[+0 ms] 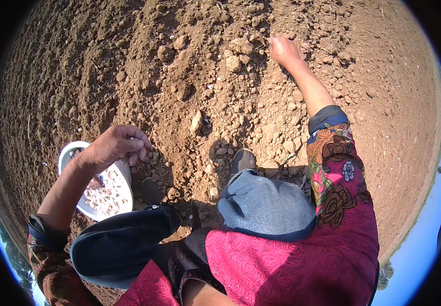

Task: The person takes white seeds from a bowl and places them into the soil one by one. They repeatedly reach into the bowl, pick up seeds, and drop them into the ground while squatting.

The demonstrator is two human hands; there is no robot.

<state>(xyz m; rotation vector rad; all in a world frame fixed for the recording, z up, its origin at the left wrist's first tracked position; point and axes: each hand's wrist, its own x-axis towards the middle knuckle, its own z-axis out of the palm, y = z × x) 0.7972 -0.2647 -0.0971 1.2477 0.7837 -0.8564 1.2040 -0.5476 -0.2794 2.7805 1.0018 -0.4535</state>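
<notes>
My left hand is over the right part of a white tub, its fingers curled together with the thumb; a small pale piece seems to show at the fingertips. Many pale garlic cloves lie in the tub, which stands on the soil beside my bent left leg. My right hand reaches far forward and is down at the tilled soil, fingers curled and their tips hidden, so I cannot tell whether it holds anything.
Clods and loose stones lie about the furrows, with several small white pieces among them. My shoe rests on the soil in front of my denim-covered knee. Smoother soil stretches off to the right.
</notes>
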